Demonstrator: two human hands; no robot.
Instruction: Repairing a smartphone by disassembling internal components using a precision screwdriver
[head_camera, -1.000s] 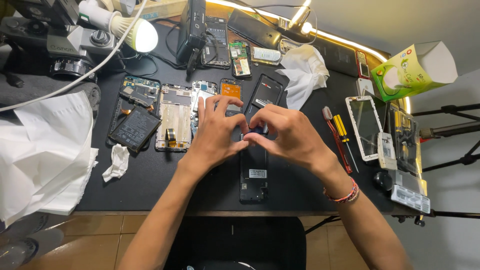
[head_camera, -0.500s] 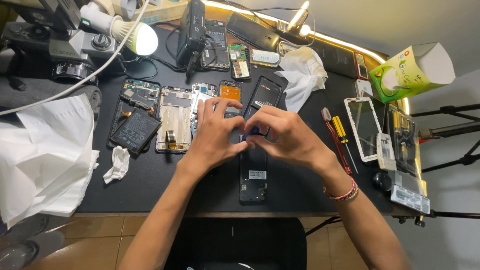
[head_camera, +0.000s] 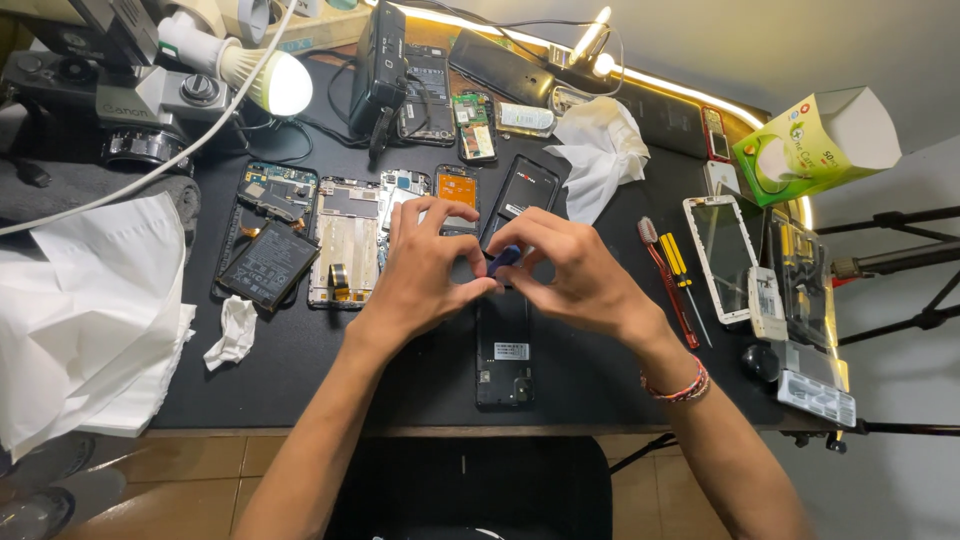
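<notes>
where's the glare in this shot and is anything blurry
Head view: the bare bulb at upper left blows out white, and the light strip along the table's far edge glares yellow; both hands, left hand and right hand, and the dark phone look sharp.

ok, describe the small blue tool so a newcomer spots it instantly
Start at the black desk mat, then the two hands meeting at its middle. The blue tool sits between their fingertips, above the dark phone; it's the only blue piece there.

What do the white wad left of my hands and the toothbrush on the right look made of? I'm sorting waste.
White wad: soft tissue paper, matte and creased. Toothbrush: apparently glossy red plastic handle; bristles too small to judge.
</notes>
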